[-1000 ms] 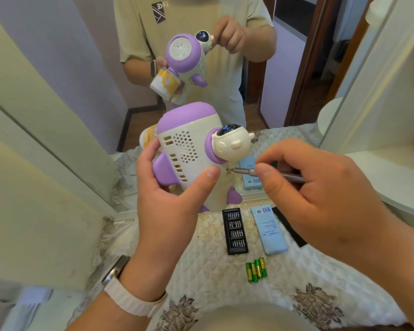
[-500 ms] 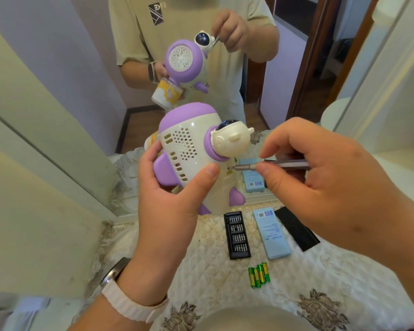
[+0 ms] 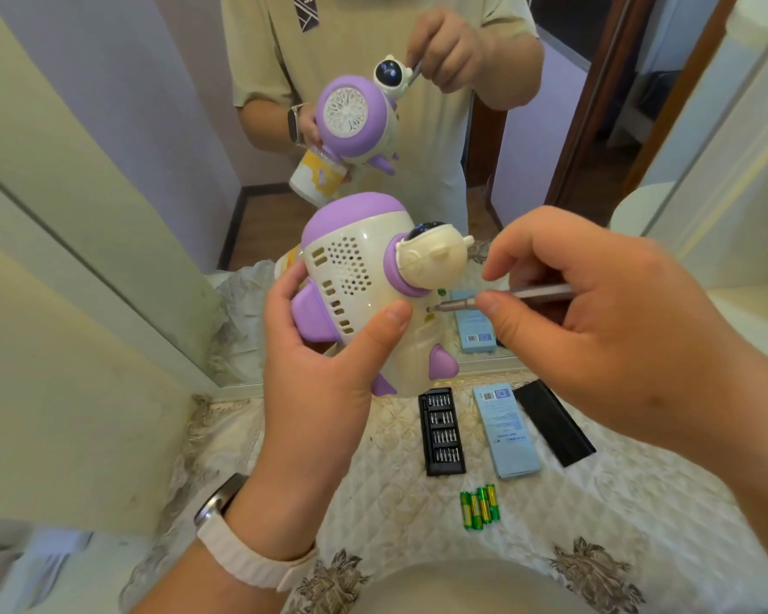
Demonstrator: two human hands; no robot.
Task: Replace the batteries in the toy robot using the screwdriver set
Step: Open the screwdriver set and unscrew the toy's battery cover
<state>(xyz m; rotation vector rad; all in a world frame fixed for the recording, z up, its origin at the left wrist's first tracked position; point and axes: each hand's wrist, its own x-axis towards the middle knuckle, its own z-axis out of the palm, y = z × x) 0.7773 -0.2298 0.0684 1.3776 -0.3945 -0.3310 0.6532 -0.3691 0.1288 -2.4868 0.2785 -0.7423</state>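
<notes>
Above the quilted white table cover (image 3: 364, 507) | left hand (image 3: 324, 392) grips purple-and-cream plastic toy robot (image 3: 360, 277), held in the air | right hand (image 3: 617, 330) pinches slim silver metal screwdriver (image 3: 455, 305), tip at robot's screw hole | four green batteries (image 3: 479, 507) on cover near black bit tray (image 3: 442, 432)

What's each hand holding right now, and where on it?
Left hand grips the toy robot round its cream body, thumb on the front. Right hand pinches the screwdriver along its shaft, tip against the toy's body.
</notes>
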